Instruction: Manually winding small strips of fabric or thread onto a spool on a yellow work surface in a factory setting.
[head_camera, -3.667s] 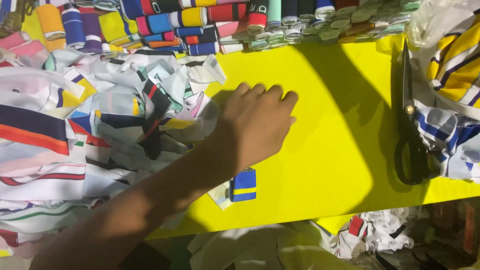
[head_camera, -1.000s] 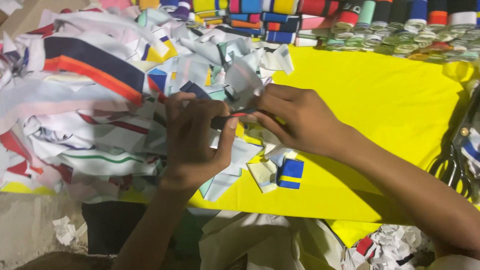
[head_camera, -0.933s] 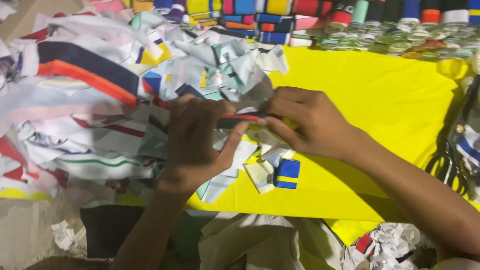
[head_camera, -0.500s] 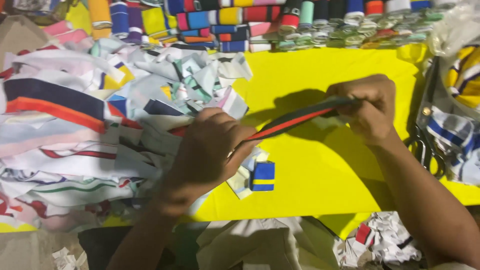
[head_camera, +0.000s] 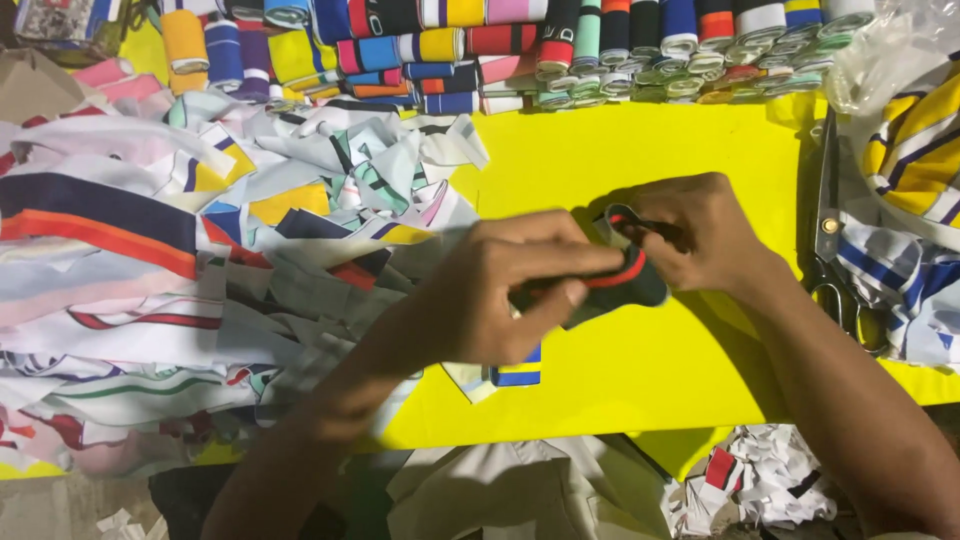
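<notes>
Head view: left hand (head_camera: 500, 295) and right hand (head_camera: 700, 235) both gripping closed on dark red-striped fabric strip (head_camera: 625, 280), rolling it over yellow surface (head_camera: 650, 150).

The table cover (head_camera: 650, 160) is showing plain bright yellow. At its middle, the strip (head_camera: 625, 280) is showing dark, nearly black, with a red stripe along it. Along the cover's far edge, the rolls (head_camera: 480, 45) are showing bands of red, blue, yellow, orange, pink, green, black and white. Over the cover's left side, the scraps (head_camera: 200, 260) are lying mostly white with navy, orange, red, yellow and green stripes. Just below the strip, a small patch (head_camera: 518, 370) is showing blue with a yellow line. At the cover's right edge, striped cloth (head_camera: 920, 150) is showing yellow, white and blue.
</notes>
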